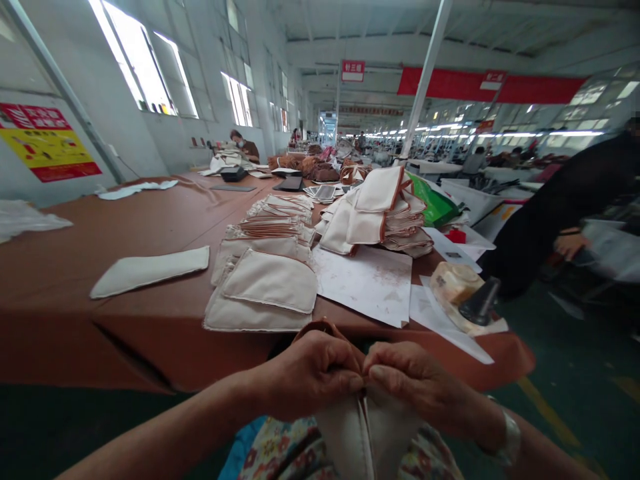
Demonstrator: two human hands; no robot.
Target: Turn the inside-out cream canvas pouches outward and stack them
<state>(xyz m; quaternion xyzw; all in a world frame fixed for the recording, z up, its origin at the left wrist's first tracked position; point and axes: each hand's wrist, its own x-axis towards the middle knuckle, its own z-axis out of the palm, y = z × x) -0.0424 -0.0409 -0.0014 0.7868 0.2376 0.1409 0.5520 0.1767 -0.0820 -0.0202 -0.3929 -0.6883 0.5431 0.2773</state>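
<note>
My left hand (313, 377) and my right hand (420, 387) meet at the bottom centre, both pinching the top edge of a cream fabric pouch (367, 433) with brown trim (323, 327). The pouch hangs down into my lap, in front of the table edge. Just beyond my hands lies a pile of flat cream fabric pieces (265, 287) on the brown table (60, 293).
A stack of cream pouches (380, 213) stands mid-table, with white paper sheets (367, 280) beside it. A glue pot with a dark brush (467, 290) sits at the right table corner. A single cream strip (150, 270) lies left. A person in black (560, 213) stands right.
</note>
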